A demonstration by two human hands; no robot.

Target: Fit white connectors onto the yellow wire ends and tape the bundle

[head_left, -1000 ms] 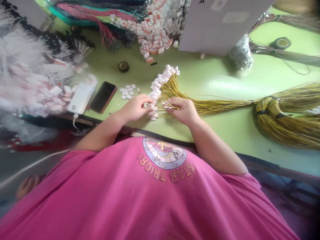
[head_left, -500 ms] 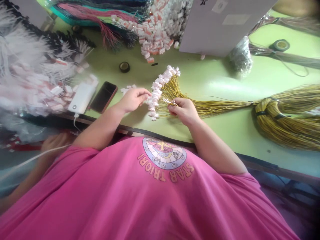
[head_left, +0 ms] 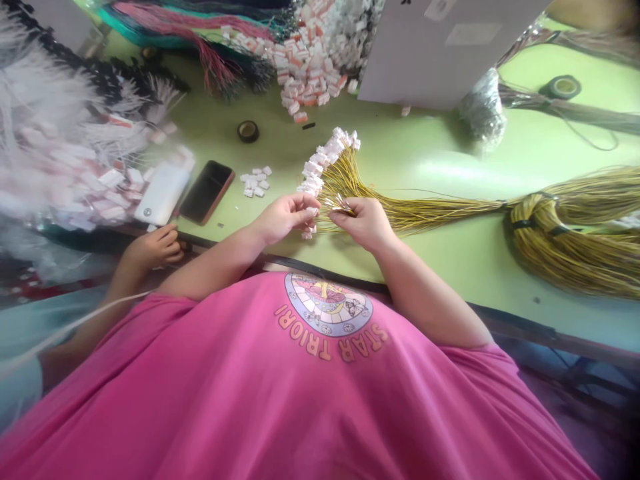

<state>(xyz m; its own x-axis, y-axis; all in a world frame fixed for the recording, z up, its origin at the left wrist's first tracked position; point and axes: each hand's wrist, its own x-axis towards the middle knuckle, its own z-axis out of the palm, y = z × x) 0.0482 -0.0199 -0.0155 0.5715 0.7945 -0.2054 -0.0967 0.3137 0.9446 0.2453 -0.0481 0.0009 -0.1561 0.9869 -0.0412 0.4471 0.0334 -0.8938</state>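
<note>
My right hand (head_left: 367,225) is closed on a few yellow wires, whose bare ends with metal terminals (head_left: 338,203) stick out toward my left hand. Close beside these tips, my left hand (head_left: 287,219) pinches what looks like a small white connector (head_left: 312,211) between thumb and fingers. Behind both hands lies a fan of yellow wires (head_left: 345,175), with white connectors (head_left: 327,157) along its ends. My left hand hides part of that row. Several loose white connectors (head_left: 255,181) form a small heap on the green table (head_left: 425,147).
A phone (head_left: 207,192) and a white power bank (head_left: 164,193) with a cable lie left, near another person's hand (head_left: 155,247). Tape (head_left: 248,131) sits behind. Connector piles (head_left: 310,73), a grey board (head_left: 445,57) and a coiled wire bundle (head_left: 545,250) surround the work.
My left hand has moved right and toward me, close to the wire tips, uncovering the small heap of connectors. The other person's hand has come up beside the power bank.
</note>
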